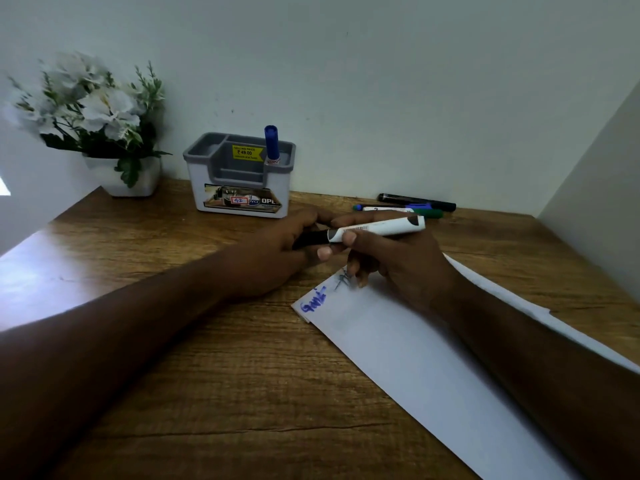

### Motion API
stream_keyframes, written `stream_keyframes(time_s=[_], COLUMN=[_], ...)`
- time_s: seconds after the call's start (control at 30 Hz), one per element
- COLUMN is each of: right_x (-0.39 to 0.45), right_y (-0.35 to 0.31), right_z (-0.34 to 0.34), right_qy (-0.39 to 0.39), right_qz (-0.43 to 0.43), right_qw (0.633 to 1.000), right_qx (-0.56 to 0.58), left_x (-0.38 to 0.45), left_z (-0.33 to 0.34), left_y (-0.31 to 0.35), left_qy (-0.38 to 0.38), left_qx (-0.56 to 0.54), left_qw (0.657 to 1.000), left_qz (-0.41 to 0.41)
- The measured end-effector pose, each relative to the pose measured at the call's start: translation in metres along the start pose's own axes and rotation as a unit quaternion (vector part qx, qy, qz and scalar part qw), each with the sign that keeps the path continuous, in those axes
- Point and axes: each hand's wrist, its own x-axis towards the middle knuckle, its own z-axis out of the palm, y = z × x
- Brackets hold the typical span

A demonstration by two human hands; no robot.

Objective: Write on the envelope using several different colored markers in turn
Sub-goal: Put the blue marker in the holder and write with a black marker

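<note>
A long white envelope point(415, 358) lies slanted on the wooden desk, with blue writing point(313, 301) and some dark writing near its far left corner. My right hand point(398, 268) rests on the envelope and grips the white barrel of a black marker point(377, 230), held level above the paper. My left hand point(291, 247) grips the marker's black cap end. The marker's tip is hidden between my hands.
A grey-and-white pen holder point(239, 188) stands at the back with a blue marker point(271, 143) upright in it. Black, blue and green markers point(419, 206) lie by the wall at the back right. A white flower pot point(128, 174) sits at the back left.
</note>
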Motion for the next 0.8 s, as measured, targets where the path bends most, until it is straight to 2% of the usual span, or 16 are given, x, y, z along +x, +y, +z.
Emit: stream_keyframes(time_s=[0.1, 0.3, 0.4, 0.47, 0.53, 0.6, 0.67, 0.73, 0.8], right_x=[-0.001, 0.001, 0.0, -0.002, -0.006, -0.004, 0.006, 0.021, 0.039], right_y=[-0.002, -0.001, -0.002, -0.007, -0.014, -0.025, -0.041, -0.055, -0.064], right_z=[0.004, 0.014, 0.023, 0.027, 0.023, 0.019, 0.015, 0.017, 0.025], right_qy=[0.012, 0.016, 0.02, -0.035, -0.1, -0.124, -0.149, -0.202, -0.208], right_qz=[-0.003, -0.063, -0.091, -0.122, -0.165, -0.194, -0.173, -0.139, -0.172], right_qw=[0.999, 0.989, 0.977, 0.957, 0.919, 0.891, 0.866, 0.821, 0.806], right_qx=[-0.036, -0.136, -0.19, -0.26, -0.343, -0.392, -0.445, -0.515, -0.527], left_x=[0.0, -0.001, 0.0, 0.001, 0.0, -0.001, -0.001, -0.001, -0.001], left_z=[0.0, 0.001, -0.001, -0.002, -0.005, -0.008, -0.012, -0.021, -0.034], left_y=[0.002, 0.002, 0.002, 0.001, -0.003, -0.008, -0.015, -0.024, -0.034], left_qy=[-0.008, -0.003, -0.004, -0.009, 0.01, 0.079, 0.21, 0.349, 0.414], left_qx=[-0.009, 0.005, 0.01, 0.013, 0.006, -0.054, -0.124, -0.085, -0.023], left_qw=[1.0, 1.0, 1.0, 1.0, 1.0, 0.995, 0.97, 0.933, 0.908], left_qz=[0.009, 0.029, 0.012, 0.009, 0.015, 0.007, -0.018, -0.035, -0.053])
